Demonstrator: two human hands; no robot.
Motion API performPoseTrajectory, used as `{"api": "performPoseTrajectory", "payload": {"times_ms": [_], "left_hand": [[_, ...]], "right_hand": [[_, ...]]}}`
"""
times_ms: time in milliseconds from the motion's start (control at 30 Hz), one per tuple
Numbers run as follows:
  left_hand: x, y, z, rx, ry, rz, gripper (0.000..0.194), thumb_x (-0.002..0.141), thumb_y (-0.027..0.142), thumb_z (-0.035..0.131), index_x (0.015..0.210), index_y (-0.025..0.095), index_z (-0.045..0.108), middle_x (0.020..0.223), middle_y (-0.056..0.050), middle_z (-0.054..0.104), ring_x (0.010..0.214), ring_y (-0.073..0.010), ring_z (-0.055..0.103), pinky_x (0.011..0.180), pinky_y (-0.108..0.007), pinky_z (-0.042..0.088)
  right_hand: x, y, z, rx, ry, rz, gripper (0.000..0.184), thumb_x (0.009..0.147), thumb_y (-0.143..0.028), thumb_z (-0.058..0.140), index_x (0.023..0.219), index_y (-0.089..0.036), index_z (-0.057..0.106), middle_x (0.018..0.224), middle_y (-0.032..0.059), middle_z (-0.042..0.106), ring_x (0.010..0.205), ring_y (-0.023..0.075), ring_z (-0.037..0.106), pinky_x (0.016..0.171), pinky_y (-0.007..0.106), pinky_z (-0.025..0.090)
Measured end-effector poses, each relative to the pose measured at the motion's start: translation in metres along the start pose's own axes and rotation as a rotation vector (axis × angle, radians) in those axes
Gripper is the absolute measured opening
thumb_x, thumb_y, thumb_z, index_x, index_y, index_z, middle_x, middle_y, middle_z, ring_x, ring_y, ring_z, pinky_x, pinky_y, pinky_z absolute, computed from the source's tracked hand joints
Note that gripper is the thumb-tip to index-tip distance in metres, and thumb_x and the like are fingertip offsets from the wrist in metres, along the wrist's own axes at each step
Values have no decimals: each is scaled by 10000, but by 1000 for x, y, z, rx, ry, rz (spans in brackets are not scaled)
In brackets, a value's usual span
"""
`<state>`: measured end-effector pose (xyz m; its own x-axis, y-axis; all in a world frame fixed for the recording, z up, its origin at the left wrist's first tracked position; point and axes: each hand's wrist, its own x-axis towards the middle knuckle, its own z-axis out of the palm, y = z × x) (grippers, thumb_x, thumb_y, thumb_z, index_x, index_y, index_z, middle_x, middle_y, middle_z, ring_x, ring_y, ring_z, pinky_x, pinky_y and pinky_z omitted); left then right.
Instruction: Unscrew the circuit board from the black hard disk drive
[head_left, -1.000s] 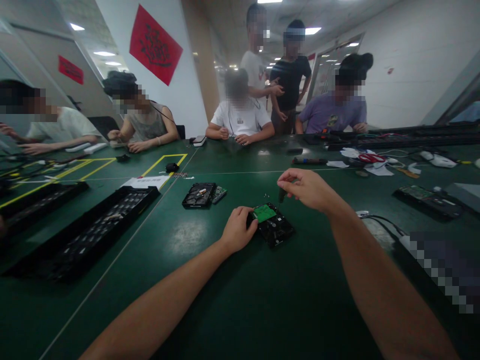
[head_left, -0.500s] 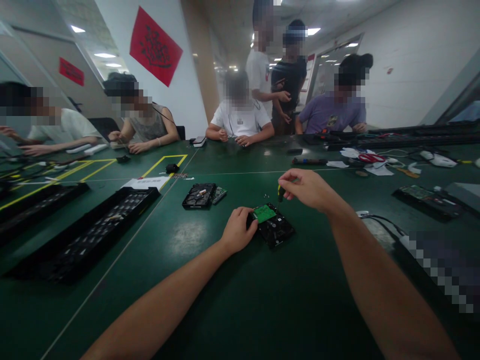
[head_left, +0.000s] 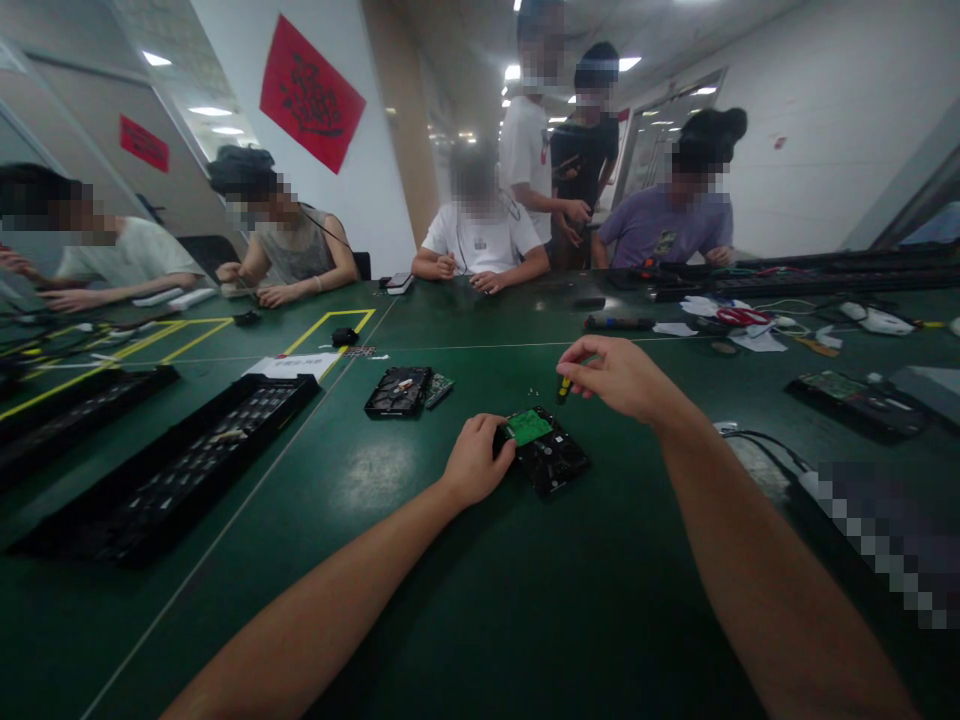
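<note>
A black hard drive with a green circuit board on its upper face lies on the table in front of me. My left hand grips its left edge, thumb and fingers closed around the corner. Above the drive's far right corner, my right hand pinches a small yellow and black screwdriver, pointing down. I cannot make out whether its tip touches the drive. Tiny light bits, likely screws, lie just beyond the drive.
Another black hard drive and a loose circuit board lie to the left. A long black tray is farther left. Another drive with a board sits at right, near cables and papers. Several people are across the table.
The screwdriver has turned in my right fingers, showing more of its yellow handle. My left hand and the hard drive stay put. The standing people have shifted slightly right.
</note>
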<state>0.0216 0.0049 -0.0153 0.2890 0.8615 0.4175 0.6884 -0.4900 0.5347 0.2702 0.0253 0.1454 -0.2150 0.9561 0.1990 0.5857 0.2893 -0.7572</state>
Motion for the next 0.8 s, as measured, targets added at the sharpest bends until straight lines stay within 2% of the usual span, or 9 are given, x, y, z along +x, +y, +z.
{"api": "performPoseTrajectory", "payload": {"times_ms": [267, 533, 800], "left_hand": [[0, 1, -1, -1, 2, 1, 304, 964, 283, 627, 1257, 204, 613, 1233, -116, 661, 1201, -296, 604, 1073, -499, 511], [0, 1, -1, -8, -1, -4, 316, 962, 284, 628, 1267, 200, 611, 1229, -122, 662, 1204, -295, 604, 1073, -501, 512], [0, -4, 3, 1, 6, 9, 325, 958, 294, 634, 1270, 205, 612, 1236, -117, 663, 1209, -295, 607, 1075, -499, 516]], "right_hand": [[-1, -2, -4, -59, -21, -37, 104, 943, -260, 693, 1001, -204, 758, 791, 38, 762, 684, 181, 719, 616, 272, 552], [-1, -2, -2, -18, -1, -25, 97, 932, -232, 698, 1018, -193, 721, 867, 63, 777, 726, 195, 744, 571, 263, 566], [1, 0, -2, -56, 3, -18, 88, 944, -234, 680, 1004, -192, 729, 814, 55, 778, 714, 193, 749, 598, 266, 574]]}}
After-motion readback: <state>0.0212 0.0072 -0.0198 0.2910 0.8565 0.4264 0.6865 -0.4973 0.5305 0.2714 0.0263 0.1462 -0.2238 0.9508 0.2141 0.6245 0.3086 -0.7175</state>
